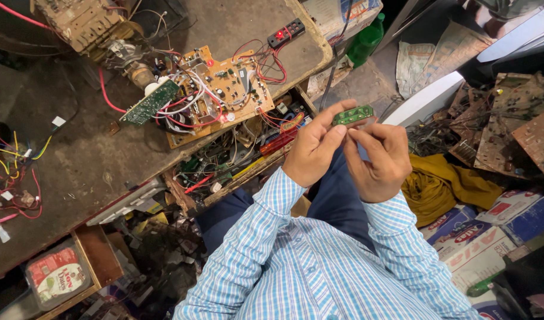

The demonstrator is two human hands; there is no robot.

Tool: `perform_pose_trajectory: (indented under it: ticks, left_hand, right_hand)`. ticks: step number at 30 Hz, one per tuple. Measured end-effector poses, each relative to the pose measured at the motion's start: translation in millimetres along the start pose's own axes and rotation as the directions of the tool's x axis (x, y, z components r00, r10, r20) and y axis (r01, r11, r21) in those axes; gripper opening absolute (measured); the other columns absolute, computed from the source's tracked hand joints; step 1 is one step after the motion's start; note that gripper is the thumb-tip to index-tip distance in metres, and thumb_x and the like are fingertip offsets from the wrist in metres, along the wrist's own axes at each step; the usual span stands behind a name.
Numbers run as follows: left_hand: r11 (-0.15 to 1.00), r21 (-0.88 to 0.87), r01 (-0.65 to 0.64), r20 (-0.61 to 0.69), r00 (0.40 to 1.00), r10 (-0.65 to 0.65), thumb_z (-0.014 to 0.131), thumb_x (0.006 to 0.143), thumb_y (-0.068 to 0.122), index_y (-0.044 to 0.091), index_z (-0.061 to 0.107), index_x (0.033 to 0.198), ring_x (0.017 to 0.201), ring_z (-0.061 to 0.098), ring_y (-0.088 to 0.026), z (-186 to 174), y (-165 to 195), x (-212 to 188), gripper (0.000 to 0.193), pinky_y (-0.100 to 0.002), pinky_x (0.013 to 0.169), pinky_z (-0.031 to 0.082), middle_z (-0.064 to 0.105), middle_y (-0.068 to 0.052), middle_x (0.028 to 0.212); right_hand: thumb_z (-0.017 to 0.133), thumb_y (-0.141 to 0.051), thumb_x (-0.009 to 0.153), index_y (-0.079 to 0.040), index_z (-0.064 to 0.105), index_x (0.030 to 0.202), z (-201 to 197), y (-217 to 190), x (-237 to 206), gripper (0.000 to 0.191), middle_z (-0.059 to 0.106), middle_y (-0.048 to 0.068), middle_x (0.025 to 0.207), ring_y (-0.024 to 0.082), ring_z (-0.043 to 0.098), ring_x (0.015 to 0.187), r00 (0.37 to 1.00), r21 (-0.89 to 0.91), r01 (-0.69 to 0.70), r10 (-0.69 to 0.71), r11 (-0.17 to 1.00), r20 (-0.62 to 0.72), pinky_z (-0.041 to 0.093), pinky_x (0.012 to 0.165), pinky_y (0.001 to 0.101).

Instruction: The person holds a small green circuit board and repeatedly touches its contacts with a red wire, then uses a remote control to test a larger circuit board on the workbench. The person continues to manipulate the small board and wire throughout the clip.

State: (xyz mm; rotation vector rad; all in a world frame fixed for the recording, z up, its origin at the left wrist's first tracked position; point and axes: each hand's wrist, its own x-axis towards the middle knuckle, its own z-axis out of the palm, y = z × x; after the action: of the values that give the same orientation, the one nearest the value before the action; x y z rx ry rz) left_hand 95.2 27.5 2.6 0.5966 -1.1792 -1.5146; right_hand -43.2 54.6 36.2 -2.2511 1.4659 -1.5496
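**Holding a small green circuit board in both hands**

Gripping a small green circuit board (353,115) between them, the two hands work above the person's lap, to the right of the counter (76,166). The left hand (312,148) pinches the board's left end between thumb and fingers, and the right hand (380,155) is curled close beside it, its fingertips touching the board's underside near the right end. The board lies roughly level, tilted slightly up to the right.

On the counter, left and far of the hands, lies a large tan circuit board (221,89) crossed by red and white wires, with a narrow green board (150,102) resting at its left edge. A black switch block (286,32) with a red button sits farther off. Below the counter's edge an open drawer (242,157) holds loose wires and parts. To the right of the hands a yellow cloth (441,186) lies crumpled, with cardboard boxes (491,228) near it.
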Motion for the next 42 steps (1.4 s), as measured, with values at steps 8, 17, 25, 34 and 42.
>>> perform_pose_trajectory:
  ticks: [8,17,25,34,42]
  left_hand:
    - [0.988,0.154,0.013,-0.095,0.996,0.002,0.043,0.110,0.010,-0.003,0.051,0.149,0.119,0.070,-0.018,1.6,6.9,0.0,0.041,-0.028,0.099,0.055,0.071,-0.015,0.130]
    - [0.988,0.156,-0.001,-0.107,0.994,0.018,0.043,0.112,0.010,-0.001,0.050,0.149,0.119,0.072,-0.018,-6.1,0.4,5.6,0.039,-0.028,0.096,0.056,0.071,-0.011,0.131]
    - [0.986,0.165,0.001,-0.033,0.999,0.004,0.044,0.113,0.011,-0.002,0.047,0.152,0.117,0.071,-0.019,-3.4,-8.7,-2.9,0.041,-0.028,0.098,0.055,0.073,-0.014,0.131]
    - [0.925,0.379,0.006,-0.051,0.999,0.015,0.045,0.110,0.013,-0.001,0.050,0.149,0.113,0.074,-0.016,0.8,-5.4,-10.0,0.041,-0.028,0.094,0.059,0.076,-0.013,0.123]
    - [0.908,0.420,0.007,-0.087,0.996,0.033,0.050,0.108,0.013,-0.001,0.055,0.143,0.107,0.074,-0.014,5.8,0.8,-8.9,0.038,-0.028,0.092,0.061,0.077,-0.010,0.117]
  right_hand:
    - [0.085,0.001,0.092,-0.002,0.072,0.109,-13.1,13.9,-14.5,0.022,0.065,0.008,0.108,0.014,0.062,0.088,0.979,0.192,-0.197,0.205,0.962,-0.023,0.051,0.075,0.0265]
    - [0.071,-0.013,0.105,0.000,0.070,0.109,-38.6,110.6,-100.2,0.014,0.069,0.007,0.091,0.012,0.060,0.072,0.536,0.622,-0.733,0.796,0.276,0.279,0.049,0.066,0.0244]
    - [0.050,-0.046,0.099,-0.007,0.061,0.121,44.9,151.1,-129.5,0.046,0.076,0.011,0.108,0.021,0.072,0.089,-0.082,0.460,-0.684,0.686,-0.566,0.723,0.055,0.076,0.0336]
    - [0.065,-0.005,0.104,-0.001,0.067,0.125,8.3,130.3,-67.1,0.022,0.074,0.007,0.102,0.014,0.069,0.083,0.594,0.800,-0.583,0.745,0.139,0.303,0.057,0.078,0.0290]
    - [0.082,0.000,0.094,-0.001,0.077,0.108,-30.1,41.6,-9.7,0.015,0.066,0.005,0.091,0.010,0.052,0.071,0.951,0.227,-0.308,0.297,0.924,0.084,0.039,0.064,0.0233]
